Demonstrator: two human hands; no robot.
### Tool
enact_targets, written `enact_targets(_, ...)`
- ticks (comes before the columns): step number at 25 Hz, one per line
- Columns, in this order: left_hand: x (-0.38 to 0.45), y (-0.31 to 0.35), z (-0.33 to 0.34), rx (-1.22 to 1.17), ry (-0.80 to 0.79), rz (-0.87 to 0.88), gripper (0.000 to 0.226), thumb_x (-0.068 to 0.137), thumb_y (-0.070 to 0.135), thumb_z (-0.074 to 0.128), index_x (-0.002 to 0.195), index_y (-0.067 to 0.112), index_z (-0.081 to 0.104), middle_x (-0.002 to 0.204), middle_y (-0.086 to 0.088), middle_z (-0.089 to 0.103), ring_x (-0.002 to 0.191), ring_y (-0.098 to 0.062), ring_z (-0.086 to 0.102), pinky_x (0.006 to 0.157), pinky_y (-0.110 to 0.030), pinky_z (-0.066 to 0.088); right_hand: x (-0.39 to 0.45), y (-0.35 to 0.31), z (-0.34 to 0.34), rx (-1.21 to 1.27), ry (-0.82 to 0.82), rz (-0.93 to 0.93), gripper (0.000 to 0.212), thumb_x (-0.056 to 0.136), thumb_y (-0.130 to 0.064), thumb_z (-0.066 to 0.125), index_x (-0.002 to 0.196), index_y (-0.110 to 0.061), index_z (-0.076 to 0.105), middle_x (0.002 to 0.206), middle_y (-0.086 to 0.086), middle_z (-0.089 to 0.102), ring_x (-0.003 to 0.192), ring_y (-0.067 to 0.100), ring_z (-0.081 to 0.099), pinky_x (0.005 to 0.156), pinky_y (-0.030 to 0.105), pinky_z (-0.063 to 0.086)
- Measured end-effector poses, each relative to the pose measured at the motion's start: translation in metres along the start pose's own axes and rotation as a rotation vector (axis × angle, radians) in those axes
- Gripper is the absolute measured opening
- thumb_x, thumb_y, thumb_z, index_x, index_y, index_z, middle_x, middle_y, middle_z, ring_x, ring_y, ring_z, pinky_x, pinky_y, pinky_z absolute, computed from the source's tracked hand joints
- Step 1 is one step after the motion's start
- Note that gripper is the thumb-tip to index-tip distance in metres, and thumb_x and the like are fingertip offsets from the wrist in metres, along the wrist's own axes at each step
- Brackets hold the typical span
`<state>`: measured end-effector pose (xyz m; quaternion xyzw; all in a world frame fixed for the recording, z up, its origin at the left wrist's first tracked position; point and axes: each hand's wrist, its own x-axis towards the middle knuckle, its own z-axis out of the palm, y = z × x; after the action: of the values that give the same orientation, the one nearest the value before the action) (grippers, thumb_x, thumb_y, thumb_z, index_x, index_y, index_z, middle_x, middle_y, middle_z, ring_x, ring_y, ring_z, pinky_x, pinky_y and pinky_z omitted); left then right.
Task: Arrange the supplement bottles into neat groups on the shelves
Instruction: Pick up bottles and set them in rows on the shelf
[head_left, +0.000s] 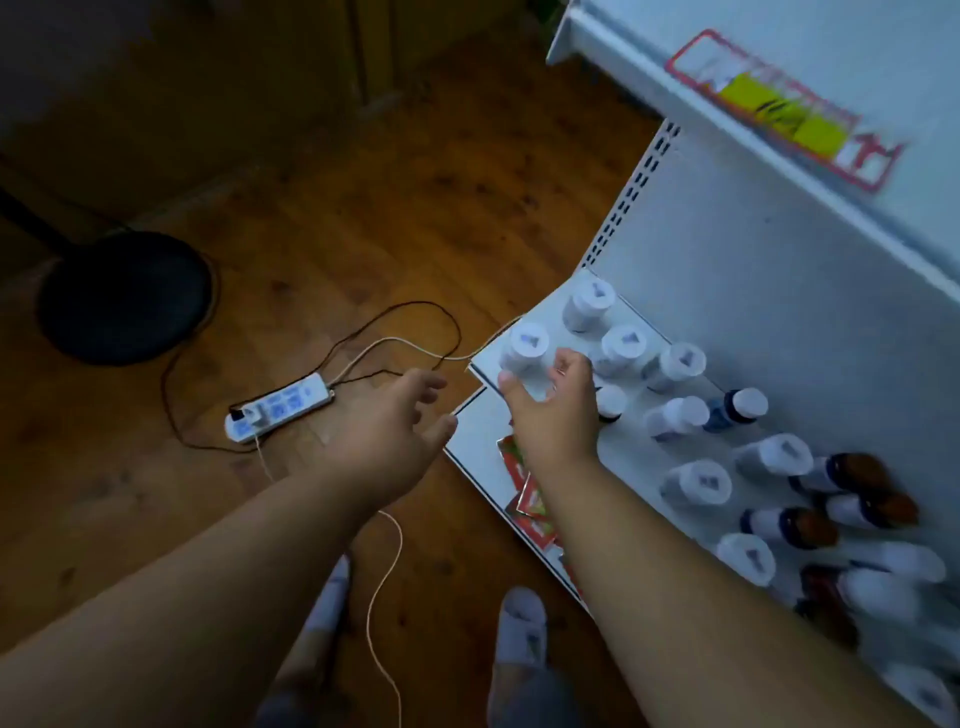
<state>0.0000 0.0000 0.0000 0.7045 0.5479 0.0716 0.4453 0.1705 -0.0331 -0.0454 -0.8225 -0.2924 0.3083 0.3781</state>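
A white shelf (628, 457) carries several supplement bottles. White-capped white bottles stand at its left end, among them one at the corner (524, 345) and one behind it (589, 304). Amber bottles (857, 473) lie on their sides further right, next to a blue bottle (735, 410). My right hand (550, 405) hovers over the shelf's left end with fingers spread, just short of the corner bottle and holding nothing. My left hand (395, 426) hangs in the air left of the shelf edge, fingers loosely spread and empty.
An upper shelf (779, 171) with a red and yellow price tag (779, 109) juts out above. Red packets (527, 499) lie on the lower shelf front. On the wooden floor sit a white power strip (280, 408) with cables and a black round stand base (124, 296).
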Motion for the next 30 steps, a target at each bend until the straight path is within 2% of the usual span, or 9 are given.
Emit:
enact_targets(3,0.044,-0.038,0.009,-0.05,-0.033,-0.007,0.041,0.092,0.04,0.061,0.131,0.038,0.048,0.126,0.015,0.056,0.108,-0.006,0.056,0.08,-0.027,0.051,0.038,0.02,0.058,0.095,0.116,0.096,0.1,0.072,-0.037,0.085,0.149,-0.024,0.023,0.152,0.001,0.037,0.138,0.02,0.041,0.111,0.042,0.041)
enact_targets(5,0.069,-0.05,0.016,-0.072,-0.06,0.015,0.043,0.091,0.038,0.063,0.132,0.039,0.048,0.127,0.015,0.056,0.109,-0.005,0.055,0.083,-0.027,0.05,0.066,0.03,0.081,0.106,0.2,0.102,0.107,0.069,-0.037,0.087,0.151,-0.026,0.02,0.154,0.0,0.035,0.139,0.021,0.04,0.112,0.037,0.039)
enact_targets(9,0.102,-0.058,0.025,-0.069,-0.072,0.059,0.053,0.088,0.037,0.068,0.136,0.035,0.046,0.132,0.014,0.054,0.115,-0.007,0.053,0.086,-0.028,0.051,0.096,0.032,0.084,0.098,0.234,0.031,0.065,0.081,-0.033,0.078,0.136,-0.023,0.043,0.12,-0.005,0.058,0.111,0.017,0.059,0.087,0.022,0.044)
enact_targets(15,0.062,-0.025,-0.007,-0.336,-0.149,-0.011,0.029,0.097,0.046,0.044,0.12,0.034,0.056,0.103,0.018,0.062,0.089,0.011,0.059,0.06,-0.005,0.046,0.042,-0.021,0.038,0.475,0.018,0.186,0.017,0.081,-0.029,0.068,0.098,-0.03,0.065,0.091,-0.004,0.071,0.084,0.014,0.07,0.078,0.041,0.059)
enact_targets(19,-0.01,0.004,-0.068,-0.398,-0.198,-0.048,0.061,0.081,0.071,0.027,0.121,0.037,0.06,0.115,0.018,0.064,0.11,-0.004,0.059,0.099,-0.039,0.048,-0.047,-0.099,-0.024,0.695,-0.051,0.279,0.01,0.089,-0.016,0.067,0.099,-0.019,0.068,0.083,0.003,0.07,0.077,0.017,0.069,0.075,0.04,0.057)
enact_targets(21,-0.043,0.021,-0.098,-0.365,-0.259,-0.042,0.065,0.084,0.071,0.023,0.124,0.034,0.059,0.117,0.018,0.063,0.11,-0.003,0.058,0.102,-0.043,0.046,-0.093,-0.132,-0.046,0.78,-0.054,0.301,0.014,0.086,-0.02,0.071,0.099,-0.018,0.067,0.085,0.005,0.07,0.082,0.02,0.069,0.081,0.046,0.057)
enact_targets(26,-0.116,0.085,-0.159,-0.277,-0.437,0.135,0.06,0.093,0.069,0.022,0.12,0.034,0.062,0.109,0.016,0.068,0.103,-0.004,0.063,0.098,-0.044,0.048,-0.195,-0.2,-0.092,1.0,0.004,0.243,0.056,0.067,-0.029,0.08,0.113,-0.008,0.059,0.103,0.012,0.069,0.099,0.028,0.068,0.091,0.055,0.054)
enact_targets(28,-0.141,0.111,-0.171,-0.278,-0.489,0.202,0.062,0.093,0.067,0.022,0.119,0.03,0.064,0.106,0.013,0.07,0.1,-0.004,0.064,0.097,-0.04,0.05,-0.226,-0.222,-0.117,0.994,0.077,0.199,0.066,0.057,-0.034,0.084,0.111,-0.007,0.057,0.1,0.011,0.068,0.094,0.027,0.069,0.084,0.052,0.057)
enact_targets(30,-0.163,0.137,-0.176,-0.281,-0.532,0.257,0.064,0.09,0.068,0.022,0.117,0.03,0.065,0.105,0.012,0.071,0.098,-0.004,0.066,0.096,-0.038,0.051,-0.252,-0.238,-0.147,0.966,0.17,0.126,0.058,0.053,-0.037,0.082,0.099,-0.013,0.058,0.088,0.009,0.065,0.081,0.023,0.067,0.077,0.048,0.058)
